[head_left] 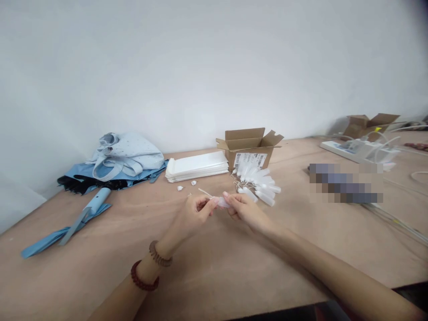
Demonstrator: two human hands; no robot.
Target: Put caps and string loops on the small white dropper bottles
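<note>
Between my left hand [200, 208] and my right hand [243, 208] is a small, translucent white plastic piece [222, 203]. Fingertips of both hands pinch it, one hand at each end, above the table's middle. A thin pale strip [204, 192] sticks out beside my left fingers; whether it joins the piece I cannot tell. Just beyond my right hand lies a fanned pile of similar frosted white pieces [257, 177] with thin cords on their near-left side. Two small white scraps [180, 188] rest past my left hand.
Behind the pile stands an open cardboard box [249, 149], beside a stack of white flat packs [197, 166]. At left are a pale blue bag [130, 154] and a folded blue umbrella [98, 200]. A power strip [354, 150], cables and another box [363, 125] occupy the right.
</note>
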